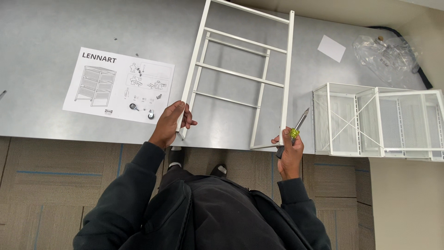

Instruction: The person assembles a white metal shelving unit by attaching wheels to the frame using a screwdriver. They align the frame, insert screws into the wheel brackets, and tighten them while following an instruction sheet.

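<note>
We are gripping white metal frame (240,76) at both near corners: left hand (169,125) closing around left rail end, right hand (290,150) steadying right rail end while pinching yellow-handled screwdriver (295,131), tip pointing away. Frame lying flat on grey table (46,37), stretching ahead of both grips. Instruction sheet (119,85) lying left of left grip; white mesh drawers (377,120) right of right grip. We are judging: keep rails level, screwdriver tip clear of frame.

white painted metal frame (240,74), matt grey table (46,37), paper instruction sheet (118,85), crinkled clear plastic bag (384,55)
</note>
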